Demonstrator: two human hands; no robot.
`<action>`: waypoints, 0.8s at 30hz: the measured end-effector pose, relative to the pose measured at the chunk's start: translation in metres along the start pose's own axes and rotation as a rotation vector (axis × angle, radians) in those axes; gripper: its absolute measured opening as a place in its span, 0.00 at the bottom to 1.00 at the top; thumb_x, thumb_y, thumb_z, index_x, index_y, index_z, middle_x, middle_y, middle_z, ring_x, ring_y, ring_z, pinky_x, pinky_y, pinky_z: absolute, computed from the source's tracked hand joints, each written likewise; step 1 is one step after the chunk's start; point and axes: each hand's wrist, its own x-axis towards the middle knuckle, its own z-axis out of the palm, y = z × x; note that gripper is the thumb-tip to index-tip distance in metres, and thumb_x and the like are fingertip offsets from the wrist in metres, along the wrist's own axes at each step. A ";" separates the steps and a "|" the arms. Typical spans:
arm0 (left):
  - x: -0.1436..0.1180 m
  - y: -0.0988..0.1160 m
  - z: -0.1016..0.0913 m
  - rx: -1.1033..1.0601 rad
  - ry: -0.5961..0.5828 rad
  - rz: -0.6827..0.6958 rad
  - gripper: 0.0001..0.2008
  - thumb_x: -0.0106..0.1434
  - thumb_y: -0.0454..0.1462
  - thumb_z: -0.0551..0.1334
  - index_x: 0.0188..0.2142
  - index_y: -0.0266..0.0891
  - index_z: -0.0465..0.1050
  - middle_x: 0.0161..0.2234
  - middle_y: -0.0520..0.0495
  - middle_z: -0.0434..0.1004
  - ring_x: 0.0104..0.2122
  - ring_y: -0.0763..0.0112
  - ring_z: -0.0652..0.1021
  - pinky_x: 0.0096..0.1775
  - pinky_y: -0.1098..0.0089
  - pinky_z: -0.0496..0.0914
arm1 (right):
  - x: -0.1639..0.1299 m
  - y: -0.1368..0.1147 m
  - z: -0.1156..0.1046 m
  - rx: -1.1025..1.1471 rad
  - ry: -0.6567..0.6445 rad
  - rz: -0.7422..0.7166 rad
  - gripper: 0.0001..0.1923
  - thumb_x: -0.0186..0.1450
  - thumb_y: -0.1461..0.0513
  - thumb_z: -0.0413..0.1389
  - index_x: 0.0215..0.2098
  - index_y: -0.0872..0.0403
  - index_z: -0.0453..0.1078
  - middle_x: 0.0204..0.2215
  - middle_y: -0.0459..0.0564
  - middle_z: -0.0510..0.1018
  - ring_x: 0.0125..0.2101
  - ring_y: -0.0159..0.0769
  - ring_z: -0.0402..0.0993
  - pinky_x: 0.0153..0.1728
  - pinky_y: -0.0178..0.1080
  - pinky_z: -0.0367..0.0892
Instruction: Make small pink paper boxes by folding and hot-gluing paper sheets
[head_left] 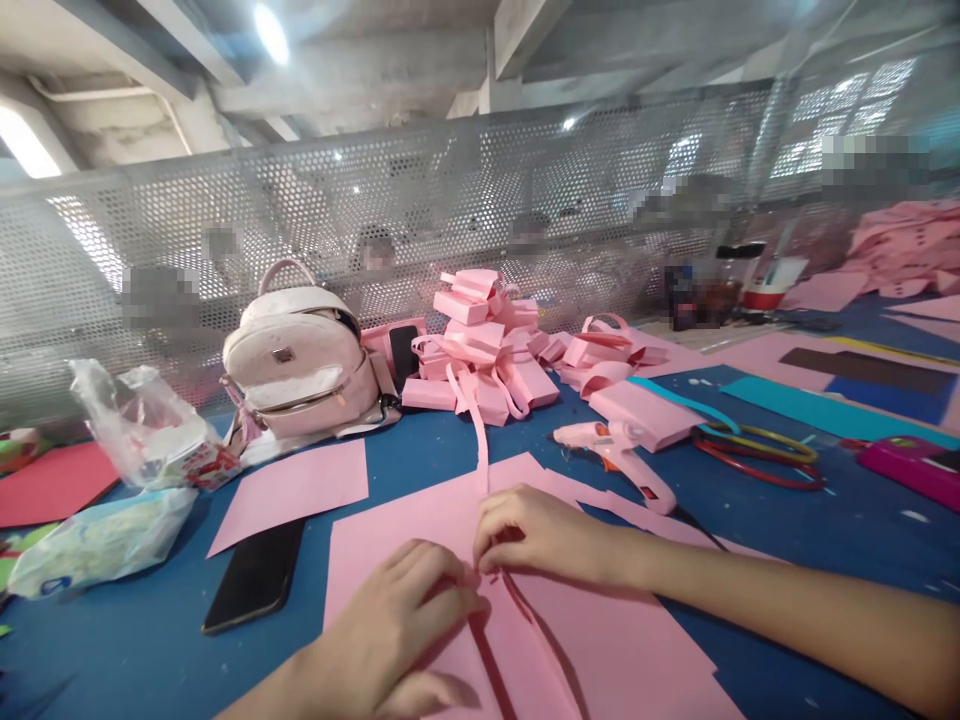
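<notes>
My left hand (405, 625) and my right hand (536, 535) meet at the near middle of the blue table, both pinching a narrow pink paper strip (480, 440) that runs away from me toward the pile of pink folded boxes (480, 345). The hands rest on large pink paper sheets (630, 660) spread under them. The fingertips of both hands touch at the strip's near end, where a fold or slit in the sheet shows.
A black phone (255, 575) lies left of my hands, a white glue gun (619, 450) right of them. A pink backpack (296, 365), plastic bags (127, 420), coloured rings (757, 450) and a perforated metal screen (450, 200) stand behind.
</notes>
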 end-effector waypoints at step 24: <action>0.003 0.002 0.002 0.037 0.018 0.043 0.37 0.70 0.61 0.37 0.54 0.39 0.70 0.46 0.38 0.73 0.43 0.58 0.75 0.45 0.60 0.71 | -0.002 -0.025 -0.010 -0.002 -0.153 0.328 0.09 0.58 0.57 0.64 0.28 0.56 0.78 0.23 0.43 0.76 0.29 0.32 0.69 0.25 0.31 0.55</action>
